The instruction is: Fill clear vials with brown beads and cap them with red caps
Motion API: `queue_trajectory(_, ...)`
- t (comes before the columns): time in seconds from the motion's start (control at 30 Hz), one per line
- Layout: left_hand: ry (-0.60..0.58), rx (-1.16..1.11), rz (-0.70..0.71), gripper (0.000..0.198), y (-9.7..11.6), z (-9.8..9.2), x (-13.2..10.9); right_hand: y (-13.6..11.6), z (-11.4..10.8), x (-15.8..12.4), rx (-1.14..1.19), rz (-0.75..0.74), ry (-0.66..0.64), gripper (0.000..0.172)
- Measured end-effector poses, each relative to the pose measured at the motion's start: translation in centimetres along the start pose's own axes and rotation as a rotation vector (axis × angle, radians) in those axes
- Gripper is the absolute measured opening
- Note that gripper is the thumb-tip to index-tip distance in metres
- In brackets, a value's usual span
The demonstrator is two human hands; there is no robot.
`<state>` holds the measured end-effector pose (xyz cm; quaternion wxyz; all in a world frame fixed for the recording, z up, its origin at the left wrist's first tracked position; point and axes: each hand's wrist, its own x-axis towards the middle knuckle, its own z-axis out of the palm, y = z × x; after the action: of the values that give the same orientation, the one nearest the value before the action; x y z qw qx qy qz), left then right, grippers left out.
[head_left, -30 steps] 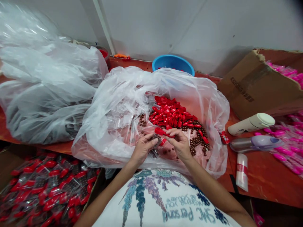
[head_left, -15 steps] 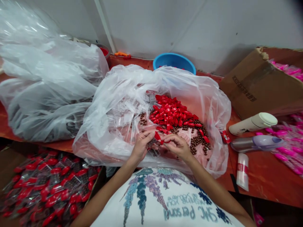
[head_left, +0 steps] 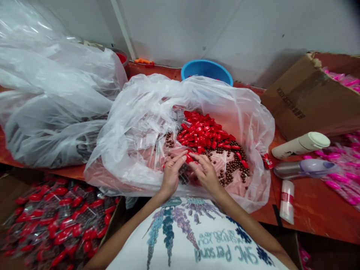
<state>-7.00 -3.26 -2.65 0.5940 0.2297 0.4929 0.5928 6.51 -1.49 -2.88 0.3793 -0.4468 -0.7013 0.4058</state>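
Both hands meet over the near side of a tray lined with clear plastic film. My left hand is closed round a small clear container, mostly hidden by the fingers. At its top sits a red cap, pinched by the fingertips of my right hand. Just beyond the fingers lies a heap of red caps. Brown beads are scattered to the right of it. Empty clear containers are piled on the left.
A blue basin stands behind the tray. Bottles, among them a white tumbler, lie on the right near a cardboard box. Filled red-capped containers fill a box at lower left. A big plastic bag stands left.
Both hands have drawn closer together and tilted more upright. My right fingers have moved left and up onto the red cap. The view has shifted slightly.
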Motion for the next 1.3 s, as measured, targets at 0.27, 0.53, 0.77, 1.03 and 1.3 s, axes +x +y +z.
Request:
queue_trajectory(0.27,-0.136,-0.022,-0.086,0.051,0.0,-0.5,-0.1,0.0,-0.9,-0.2,-0.345,-0.164,0.001,0.064)
queue_trajectory(0.53,-0.079,0.055,-0.048,0.046,-0.5,-0.4,0.0,0.2,-1.4,0.1,-0.465,-0.281,-0.150,0.082)
queue_trajectory(0.77,-0.189,-0.052,-0.160,0.050,-0.2,0.0,0.0,0.1,-1.1,0.0,-0.404,-0.296,-0.096,0.071)
queue_trajectory(1.03,-0.091,0.077,-0.103,0.056,-1.5,0.4,0.5,0.8,0.0,-0.5,-0.366,-0.356,-0.082,0.066)
queue_trajectory(1.3,-0.127,0.449,0.042,0.054,0.4,-2.9,0.6,0.8,-1.6,-0.7,-0.179,-0.122,0.019,0.065)
